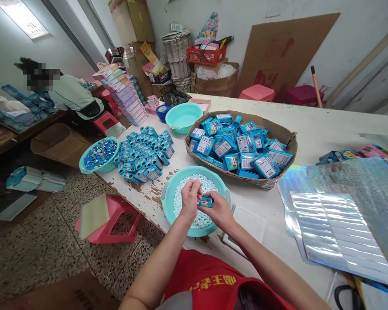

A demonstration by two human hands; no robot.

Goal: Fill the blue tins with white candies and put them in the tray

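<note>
Over a mint-green basin of small pale round pieces, my right hand grips a small blue box between thumb and fingers. My left hand is at the box's left end, its fingers curled together; whatever they hold is hidden. A cardboard tray behind and right of the basin is heaped with blue printed boxes. To the left, many small blue boxes stand packed together, their open ends showing. Beside them a second green basin contains blue and silver round pieces.
Another green basin stands at the table's back. Shiny holographic sheets cover the right side, and a white tray lies near my right forearm. A pink stool stands left of the table. A person sits farther left.
</note>
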